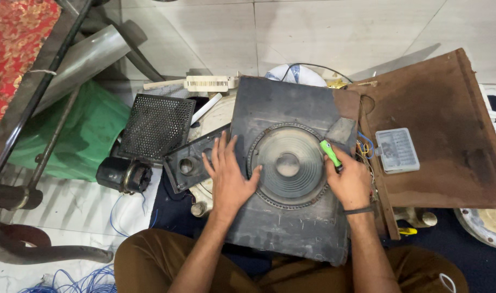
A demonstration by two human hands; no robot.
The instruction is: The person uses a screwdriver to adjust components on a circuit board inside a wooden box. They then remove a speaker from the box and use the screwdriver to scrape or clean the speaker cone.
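A: Item one: dark speaker panel (291,217) across our knees, round speaker cone (288,164) set in its middle. Step in hand?

B: We judge it to be work on the rim screws. Our right hand (350,184) is clenched round a green-handled screwdriver (329,154) at the cone's right edge.

A: Left hand (229,176)?

B: Flat, fingers spread, grasping nothing, pressing the panel beside the cone. The next move calls for a steady tip, seated square.

A: Adjacent: brown board (443,108), clear plastic parts box (397,150).
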